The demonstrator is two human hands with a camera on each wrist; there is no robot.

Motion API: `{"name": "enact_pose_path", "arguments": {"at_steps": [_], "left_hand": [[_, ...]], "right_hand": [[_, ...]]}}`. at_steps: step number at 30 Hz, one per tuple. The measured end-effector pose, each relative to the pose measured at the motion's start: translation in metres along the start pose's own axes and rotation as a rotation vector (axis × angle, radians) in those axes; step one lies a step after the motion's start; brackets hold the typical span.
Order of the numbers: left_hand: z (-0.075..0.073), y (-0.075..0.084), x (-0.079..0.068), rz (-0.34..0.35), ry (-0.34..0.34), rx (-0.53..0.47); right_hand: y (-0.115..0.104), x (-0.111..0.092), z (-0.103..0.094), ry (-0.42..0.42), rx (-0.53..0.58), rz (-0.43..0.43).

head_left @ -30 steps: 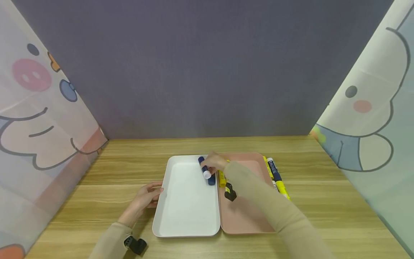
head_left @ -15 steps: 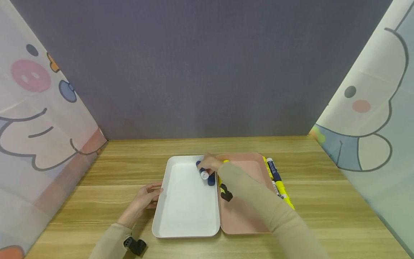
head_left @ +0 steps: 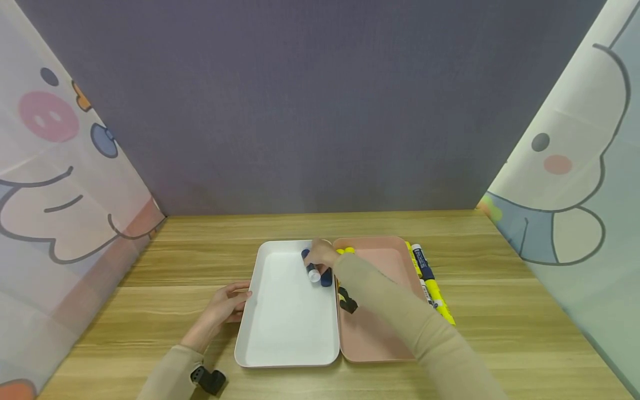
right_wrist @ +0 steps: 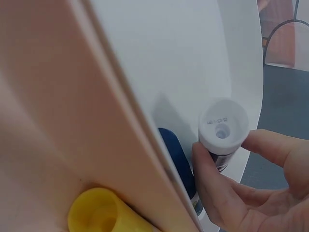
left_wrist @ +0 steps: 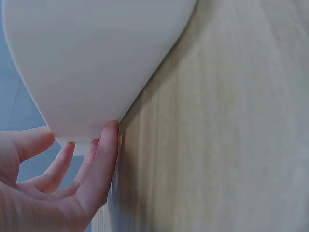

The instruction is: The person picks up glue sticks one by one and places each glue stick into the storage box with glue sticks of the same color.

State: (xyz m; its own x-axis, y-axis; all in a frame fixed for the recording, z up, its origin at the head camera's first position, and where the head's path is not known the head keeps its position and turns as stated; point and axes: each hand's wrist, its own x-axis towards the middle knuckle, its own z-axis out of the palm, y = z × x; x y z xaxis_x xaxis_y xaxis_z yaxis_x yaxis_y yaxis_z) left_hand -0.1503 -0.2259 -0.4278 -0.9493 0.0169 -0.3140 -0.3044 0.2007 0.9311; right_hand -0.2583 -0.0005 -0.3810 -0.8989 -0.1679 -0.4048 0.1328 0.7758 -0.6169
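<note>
My right hand (head_left: 321, 254) pinches a dark blue glue stick (head_left: 314, 276) between thumb and fingers over the far right part of the white tray (head_left: 287, 322). Its white end, with a small round recess, faces the right wrist camera. Whether it touches the tray floor I cannot tell. Beside it another dark blue stick (right_wrist: 176, 154) lies along the tray's right wall. My left hand (head_left: 220, 308) touches the tray's left side; in the left wrist view the thumb meets the rim and the loosely extended fingers (left_wrist: 110, 145) rest on the outer wall.
A pink tray (head_left: 380, 339) stands against the white tray's right side, with yellow sticks (head_left: 349, 250) at its far left, partly hidden by my sleeve. Right of it, a dark blue stick (head_left: 423, 261) and yellow ones (head_left: 440, 305) lie on the wooden table (head_left: 500, 311).
My right hand has shifted slightly left and nearer to me with the glue stick, farther from the stick at the wall. The left hand keeps its place.
</note>
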Motion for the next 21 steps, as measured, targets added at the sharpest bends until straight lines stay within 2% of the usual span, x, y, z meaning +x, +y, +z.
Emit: {"name": "enact_pose_path", "arguments": {"at_steps": [9, 17, 21], "left_hand": [[0.0003, 0.0007, -0.0005, 0.006, 0.005, -0.004], [-0.0037, -0.0020, -0.0005, 0.069, -0.068, -0.022], [-0.0018, -0.0026, 0.0014, 0.023, -0.020, -0.008]], "right_hand": [[0.0034, 0.0045, 0.0040, -0.010, -0.016, -0.017], [0.0044, 0.0050, 0.0041, -0.017, -0.035, -0.021], [0.0051, -0.0009, 0.0011, 0.004, -0.052, -0.062]]}}
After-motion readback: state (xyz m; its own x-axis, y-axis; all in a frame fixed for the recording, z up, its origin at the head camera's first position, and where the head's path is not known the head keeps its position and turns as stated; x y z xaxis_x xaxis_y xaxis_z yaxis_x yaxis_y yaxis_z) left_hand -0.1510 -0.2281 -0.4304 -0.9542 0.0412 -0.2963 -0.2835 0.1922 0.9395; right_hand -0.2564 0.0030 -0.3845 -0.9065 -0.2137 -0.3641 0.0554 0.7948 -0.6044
